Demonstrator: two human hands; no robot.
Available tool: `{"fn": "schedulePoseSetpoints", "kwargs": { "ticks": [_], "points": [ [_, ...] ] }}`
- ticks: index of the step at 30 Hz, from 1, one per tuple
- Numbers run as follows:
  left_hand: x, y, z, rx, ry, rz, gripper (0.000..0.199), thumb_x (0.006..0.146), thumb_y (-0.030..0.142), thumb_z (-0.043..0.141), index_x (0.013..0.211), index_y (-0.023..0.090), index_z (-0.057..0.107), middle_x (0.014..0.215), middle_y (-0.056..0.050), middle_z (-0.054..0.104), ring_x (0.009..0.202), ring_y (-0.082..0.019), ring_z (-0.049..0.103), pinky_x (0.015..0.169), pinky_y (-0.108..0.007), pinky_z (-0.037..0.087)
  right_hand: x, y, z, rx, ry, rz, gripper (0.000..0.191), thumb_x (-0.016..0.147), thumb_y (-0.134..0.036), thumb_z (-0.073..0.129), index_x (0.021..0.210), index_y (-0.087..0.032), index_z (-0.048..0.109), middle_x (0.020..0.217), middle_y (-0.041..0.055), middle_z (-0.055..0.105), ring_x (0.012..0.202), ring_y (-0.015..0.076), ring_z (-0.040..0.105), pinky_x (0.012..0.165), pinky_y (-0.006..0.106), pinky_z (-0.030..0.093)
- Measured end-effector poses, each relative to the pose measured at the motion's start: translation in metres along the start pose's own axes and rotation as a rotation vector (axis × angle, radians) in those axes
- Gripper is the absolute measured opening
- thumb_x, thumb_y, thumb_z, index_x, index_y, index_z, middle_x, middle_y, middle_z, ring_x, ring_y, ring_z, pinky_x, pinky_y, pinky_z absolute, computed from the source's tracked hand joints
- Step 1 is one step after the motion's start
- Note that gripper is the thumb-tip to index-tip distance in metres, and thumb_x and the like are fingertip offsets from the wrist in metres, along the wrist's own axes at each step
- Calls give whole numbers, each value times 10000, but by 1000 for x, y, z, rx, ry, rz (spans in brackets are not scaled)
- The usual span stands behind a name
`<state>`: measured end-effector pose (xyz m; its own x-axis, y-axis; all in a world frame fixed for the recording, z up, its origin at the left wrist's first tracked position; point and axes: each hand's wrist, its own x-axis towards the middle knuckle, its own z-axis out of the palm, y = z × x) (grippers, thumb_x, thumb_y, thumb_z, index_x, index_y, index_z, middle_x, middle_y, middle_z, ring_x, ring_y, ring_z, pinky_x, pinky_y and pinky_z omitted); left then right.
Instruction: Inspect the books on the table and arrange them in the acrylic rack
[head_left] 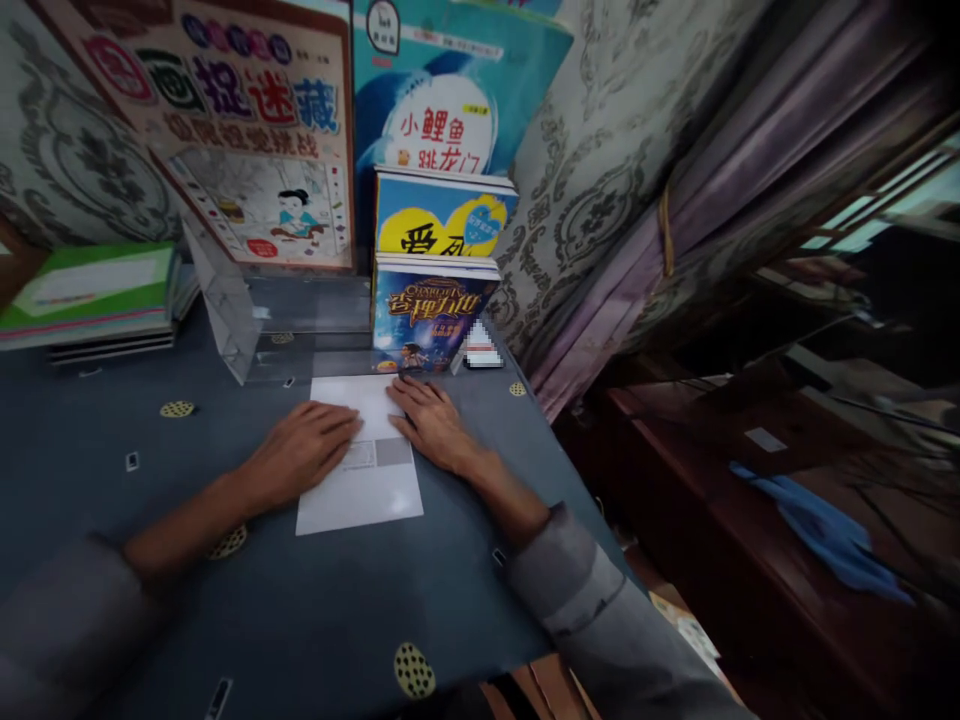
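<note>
A white sheet of paper (360, 508) lies on the table in front of the books, with a small grey block and faint print near its middle. My left hand (304, 450) rests on its left part, fingers stretched out and close together. Across from it, my right hand (433, 420) lies flat at the sheet's upper right edge with the fingers somewhat apart. Neither hand grips anything. Just beyond the right fingertips stands a dark blue book (427, 315) in a clear acrylic book stand (221, 300).
Behind are a yellow and blue book (442, 215), a teal book (517, 75) and a large picture book (262, 130). Stacked books (97, 290) lie at the left. Right of the grey patterned tablecloth (300, 620) hang a purple curtain (637, 240) and a dark red surface (675, 480) with a blue cloth (825, 530).
</note>
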<state>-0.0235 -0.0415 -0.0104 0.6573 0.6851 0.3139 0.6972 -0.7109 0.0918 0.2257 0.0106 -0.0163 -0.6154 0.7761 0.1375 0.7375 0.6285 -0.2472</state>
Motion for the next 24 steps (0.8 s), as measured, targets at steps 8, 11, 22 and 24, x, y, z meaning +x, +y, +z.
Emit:
{"fn": "schedulePoseSetpoints", "kwargs": {
  "ticks": [8,11,22,24],
  "points": [
    [-19,-49,-3,1,26,-247,448,1019,384,373,1273,165,670,1304,-127,708,1205,-291,638,1080,-505,485,25,-32,1,-53,-88,-147,441,1042,-119,419,1465,-173,531,1546,125,520,1490,251,400,1228,515,296],
    [-18,-55,-3,-66,13,-219,427,1017,336,366,1263,177,676,1281,-111,716,1198,-265,640,1080,-494,481,32,-54,9,15,-95,-248,398,1065,-221,453,1450,-183,546,1535,124,532,1487,247,405,1219,507,324],
    [-15,-53,-10,-124,-21,-219,385,1012,287,400,1214,162,703,1270,-123,706,1183,-261,633,1045,-448,487,-21,-93,15,106,-126,-468,352,1066,-278,478,1387,-246,618,1551,104,512,1499,248,386,1233,517,318],
    [-16,-52,-10,-115,-26,-219,393,1018,337,410,1214,160,700,1279,-125,700,1193,-268,626,1046,-446,484,-32,-96,14,128,-130,-494,351,1061,-270,490,1387,-246,619,1547,107,516,1497,243,390,1235,505,320]
  ]
}}
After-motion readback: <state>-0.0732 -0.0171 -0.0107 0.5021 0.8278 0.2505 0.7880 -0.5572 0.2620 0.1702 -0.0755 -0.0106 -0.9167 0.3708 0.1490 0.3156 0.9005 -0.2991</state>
